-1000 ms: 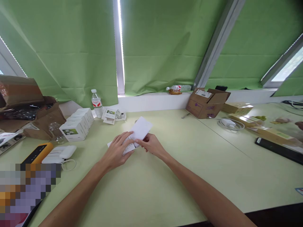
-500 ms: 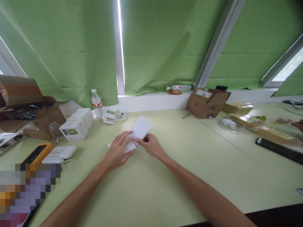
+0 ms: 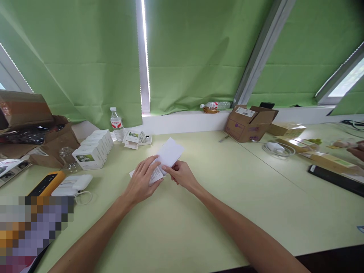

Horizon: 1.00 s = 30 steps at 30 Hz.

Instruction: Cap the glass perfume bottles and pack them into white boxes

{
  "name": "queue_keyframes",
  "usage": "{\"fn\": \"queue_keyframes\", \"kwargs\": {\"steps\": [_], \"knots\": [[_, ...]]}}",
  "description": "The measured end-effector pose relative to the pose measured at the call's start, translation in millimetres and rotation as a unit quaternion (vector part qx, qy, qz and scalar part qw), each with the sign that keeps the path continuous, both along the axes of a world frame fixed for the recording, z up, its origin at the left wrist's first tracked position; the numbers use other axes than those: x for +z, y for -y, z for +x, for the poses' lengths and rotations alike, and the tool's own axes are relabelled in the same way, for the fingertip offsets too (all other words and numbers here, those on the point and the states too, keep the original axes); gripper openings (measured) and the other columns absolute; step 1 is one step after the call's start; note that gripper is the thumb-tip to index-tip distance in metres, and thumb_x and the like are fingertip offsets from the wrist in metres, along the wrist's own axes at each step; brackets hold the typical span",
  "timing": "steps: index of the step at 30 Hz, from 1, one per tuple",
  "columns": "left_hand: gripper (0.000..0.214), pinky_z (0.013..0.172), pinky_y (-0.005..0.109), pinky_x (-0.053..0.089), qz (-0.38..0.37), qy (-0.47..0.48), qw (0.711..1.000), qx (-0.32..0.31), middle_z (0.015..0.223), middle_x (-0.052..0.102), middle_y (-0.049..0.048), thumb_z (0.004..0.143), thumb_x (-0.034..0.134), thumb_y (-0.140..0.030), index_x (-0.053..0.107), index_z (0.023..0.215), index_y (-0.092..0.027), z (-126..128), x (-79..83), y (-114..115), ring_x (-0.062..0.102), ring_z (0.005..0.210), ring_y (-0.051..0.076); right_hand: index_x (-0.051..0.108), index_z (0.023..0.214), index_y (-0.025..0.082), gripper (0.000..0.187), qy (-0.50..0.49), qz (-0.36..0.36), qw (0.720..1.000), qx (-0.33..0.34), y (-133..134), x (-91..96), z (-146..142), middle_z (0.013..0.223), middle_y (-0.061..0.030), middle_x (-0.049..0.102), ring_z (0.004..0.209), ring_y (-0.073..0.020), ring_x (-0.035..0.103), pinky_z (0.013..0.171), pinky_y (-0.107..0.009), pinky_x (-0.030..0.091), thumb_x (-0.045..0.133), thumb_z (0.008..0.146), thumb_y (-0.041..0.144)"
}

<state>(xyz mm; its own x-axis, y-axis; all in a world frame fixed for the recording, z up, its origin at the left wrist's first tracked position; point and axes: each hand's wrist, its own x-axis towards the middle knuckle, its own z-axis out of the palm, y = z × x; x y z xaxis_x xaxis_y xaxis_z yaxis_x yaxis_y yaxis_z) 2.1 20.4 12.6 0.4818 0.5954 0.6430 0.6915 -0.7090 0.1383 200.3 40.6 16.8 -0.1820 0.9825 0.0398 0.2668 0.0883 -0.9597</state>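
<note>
A white folded leaflet (image 3: pixel 171 152) lies over the pale green table at the middle of the view. Its upper part is blank, and small printed text shows on the lower part. My left hand (image 3: pixel 143 176) is laid over the lower left of the leaflet, fingers curved on top and thumb along its near edge. From the right, my right hand (image 3: pixel 182 174) pinches the leaflet's edge between thumb and fingers; some of those fingertips are hidden. Farther back are a small opened white box (image 3: pixel 131 140) and a white tray (image 3: pixel 145 140) holding a small item.
On the left stand a row of white boxes (image 3: pixel 89 155), a water bottle (image 3: pixel 116 123), a yellow power strip (image 3: pixel 47 185) and cardboard boxes (image 3: pixel 27 110). A brown carton (image 3: pixel 248 125), a coiled white cable (image 3: pixel 278 149) and a black bar (image 3: pixel 335 180) lie right. Another person's hand (image 3: pixel 356 151) shows far right.
Both hands keep their hold on the leaflet with barely any movement. At the far right, the other person's hand has come slightly further into view.
</note>
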Motion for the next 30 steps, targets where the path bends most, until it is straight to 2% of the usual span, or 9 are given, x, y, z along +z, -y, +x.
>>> {"fn": "queue_keyframes", "kwargs": {"steps": [5, 13, 25, 30], "knots": [[0.050, 0.107, 0.045, 0.038, 0.006, 0.007, 1.000, 0.001, 0.146, 0.040, 0.0107, 0.088, 0.055, -0.027, 0.037, 0.134, -0.024, 0.3, -0.7, 0.2, 0.039, 0.134, 0.026, 0.058, 0.078, 0.016, 0.047, -0.036, -0.008, 0.999, -0.004, -1.3, -2.4, -1.5, 0.050, 0.0041, 0.052, 0.038, -0.0086, 0.045, 0.036, -0.021, 0.037, 0.065, 0.072, 0.062], [0.049, 0.107, 0.044, 0.039, 0.006, 0.017, 1.000, 0.013, 0.146, 0.041, 0.0099, 0.087, 0.056, -0.028, 0.039, 0.133, -0.024, 1.7, -1.7, 1.7, 0.040, 0.133, 0.025, 0.058, 0.076, 0.017, 0.046, -0.031, -0.013, 0.999, 0.000, 2.7, 2.8, -0.4, 0.044, 0.0063, 0.049, 0.033, -0.0072, 0.039, 0.033, -0.021, 0.030, 0.064, 0.073, 0.063], [0.050, 0.107, 0.048, 0.039, 0.012, 0.029, 0.999, 0.010, 0.144, 0.043, 0.0106, 0.087, 0.056, -0.028, 0.038, 0.134, -0.025, 4.3, -3.5, 2.2, 0.040, 0.134, 0.028, 0.055, 0.075, 0.018, 0.045, -0.071, -0.016, 0.997, -0.010, 3.8, 0.3, -3.2, 0.048, 0.0048, 0.053, 0.035, -0.0077, 0.043, 0.034, -0.021, 0.033, 0.065, 0.073, 0.061], [0.052, 0.106, 0.045, 0.041, 0.017, 0.029, 0.999, 0.022, 0.144, 0.043, 0.0102, 0.087, 0.057, -0.029, 0.037, 0.135, -0.025, 5.2, -4.0, 1.8, 0.041, 0.132, 0.027, 0.054, 0.073, 0.018, 0.045, -0.086, -0.017, 0.996, -0.009, 5.2, 0.7, -4.5, 0.047, 0.0055, 0.051, 0.035, -0.0075, 0.042, 0.033, -0.020, 0.032, 0.065, 0.073, 0.062]]}}
